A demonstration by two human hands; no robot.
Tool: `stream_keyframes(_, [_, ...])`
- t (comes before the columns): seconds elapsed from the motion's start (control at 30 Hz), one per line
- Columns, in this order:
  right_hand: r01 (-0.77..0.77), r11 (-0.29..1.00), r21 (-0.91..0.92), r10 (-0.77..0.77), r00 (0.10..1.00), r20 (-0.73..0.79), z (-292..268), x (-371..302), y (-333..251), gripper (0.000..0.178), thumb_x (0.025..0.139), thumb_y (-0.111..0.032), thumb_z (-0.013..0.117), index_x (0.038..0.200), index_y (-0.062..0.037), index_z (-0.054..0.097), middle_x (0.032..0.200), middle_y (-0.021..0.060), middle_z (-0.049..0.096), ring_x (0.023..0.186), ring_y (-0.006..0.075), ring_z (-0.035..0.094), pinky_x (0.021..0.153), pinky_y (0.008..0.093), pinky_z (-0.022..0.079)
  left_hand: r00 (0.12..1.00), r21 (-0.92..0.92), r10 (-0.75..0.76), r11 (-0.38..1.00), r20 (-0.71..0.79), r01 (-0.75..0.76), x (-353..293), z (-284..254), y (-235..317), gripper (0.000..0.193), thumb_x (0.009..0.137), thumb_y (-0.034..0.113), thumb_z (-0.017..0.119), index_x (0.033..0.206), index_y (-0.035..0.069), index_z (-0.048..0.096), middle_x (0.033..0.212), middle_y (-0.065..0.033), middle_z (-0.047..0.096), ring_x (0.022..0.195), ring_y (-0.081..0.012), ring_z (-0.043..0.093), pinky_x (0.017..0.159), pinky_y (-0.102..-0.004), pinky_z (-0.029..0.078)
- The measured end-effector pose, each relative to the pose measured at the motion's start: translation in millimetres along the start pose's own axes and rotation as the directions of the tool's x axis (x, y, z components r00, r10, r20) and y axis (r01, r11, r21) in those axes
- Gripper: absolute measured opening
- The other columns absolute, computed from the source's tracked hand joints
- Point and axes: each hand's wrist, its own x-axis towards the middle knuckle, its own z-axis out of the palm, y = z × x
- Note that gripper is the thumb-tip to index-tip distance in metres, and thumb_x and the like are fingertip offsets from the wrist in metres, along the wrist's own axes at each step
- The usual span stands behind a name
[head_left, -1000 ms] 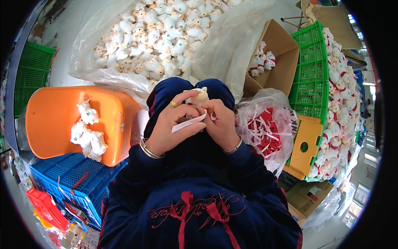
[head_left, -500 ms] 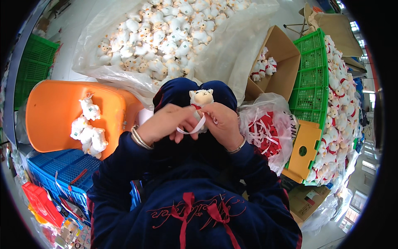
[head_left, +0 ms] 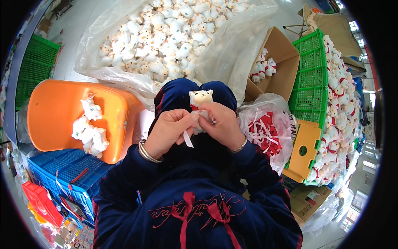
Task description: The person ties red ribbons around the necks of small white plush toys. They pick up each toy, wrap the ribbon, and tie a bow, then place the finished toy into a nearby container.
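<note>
A small white plush toy with a cream face and a red piece at its neck sits upright between my knees, facing up. My left hand is closed in a pinch on a white ribbon, whose loose end hangs below the fingers. Against the toy's front, my right hand is closed, its thumb and fingertips meeting the left ones at the ribbon. A bit of ribbon shows by its fingers too. Both hands hide the toy's lower body and the spot where the ribbon crosses.
Ahead lies a big clear plastic bag of white plush toys. An orange chair holds several toys; a blue crate stands nearer. On the right are a bag of red and white ribbons, a cardboard box and a green crate.
My left hand has turned and closed in against the right fingertips. The ribbon, a wide loop before, is drawn in and its end now hangs down. The toy has stayed in place.
</note>
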Motion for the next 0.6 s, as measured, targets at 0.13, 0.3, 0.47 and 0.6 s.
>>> stream_keyframes(0.13, [-0.014, 0.999, 0.036, 0.014, 1.000, 0.010, -1.5, 2.6, 0.2, 0.030, 0.087, -0.011, 0.078, 0.116, -0.0051, 0.071, 0.101, 0.0123, 0.073, 0.082, 0.0271, 0.069, 0.073, 0.0338, 0.055, 0.998, 0.179, 0.055, 0.983, -0.016, -0.051, -1.2, -6.1, 4.7, 0.026, 0.102, 0.027, 0.071, 0.087, 0.007, 0.069, 0.067, 0.0028, 0.064, 0.050, -0.0025, 0.051, 0.046, -0.0184, 0.037])
stream_keyframes(0.3, [-0.127, 0.992, 0.003, 0.127, 0.992, 0.011, 2.6, -1.3, -2.6, 0.026, 0.089, -0.012, 0.075, 0.114, -0.0050, 0.069, 0.100, 0.0146, 0.073, 0.088, 0.0335, 0.072, 0.077, 0.0381, 0.057, 0.993, 0.354, 0.119, 0.930, -0.025, -0.102, -1.4, -2.0, 3.8, 0.019, 0.102, 0.024, 0.072, 0.096, 0.006, 0.072, 0.069, 0.0039, 0.065, 0.052, -0.0014, 0.052, 0.047, -0.0181, 0.038])
stream_keyframes(0.47, [-0.133, 0.991, 0.019, 0.134, 0.987, -0.084, 9.9, -6.4, 2.2, 0.019, 0.090, -0.010, 0.073, 0.107, -0.0042, 0.068, 0.094, 0.0134, 0.071, 0.084, 0.0320, 0.071, 0.075, 0.0382, 0.056, 0.991, 0.224, 0.108, 0.971, -0.072, -0.090, -1.1, 10.0, -0.1, 0.016, 0.102, 0.021, 0.071, 0.104, 0.005, 0.073, 0.073, 0.0043, 0.067, 0.051, -0.0004, 0.052, 0.046, -0.0173, 0.039])
stream_keyframes(0.6, [-0.152, 0.987, 0.045, 0.157, 0.979, -0.132, 11.9, -8.3, 3.0, 0.015, 0.091, -0.010, 0.073, 0.103, -0.0039, 0.067, 0.089, 0.0122, 0.069, 0.078, 0.0281, 0.069, 0.070, 0.0359, 0.055, 0.994, 0.192, 0.086, 0.979, -0.070, -0.071, 3.9, 4.0, -4.1, 0.018, 0.102, 0.022, 0.072, 0.106, 0.005, 0.072, 0.075, 0.0034, 0.067, 0.051, 0.0003, 0.053, 0.045, -0.0174, 0.039])
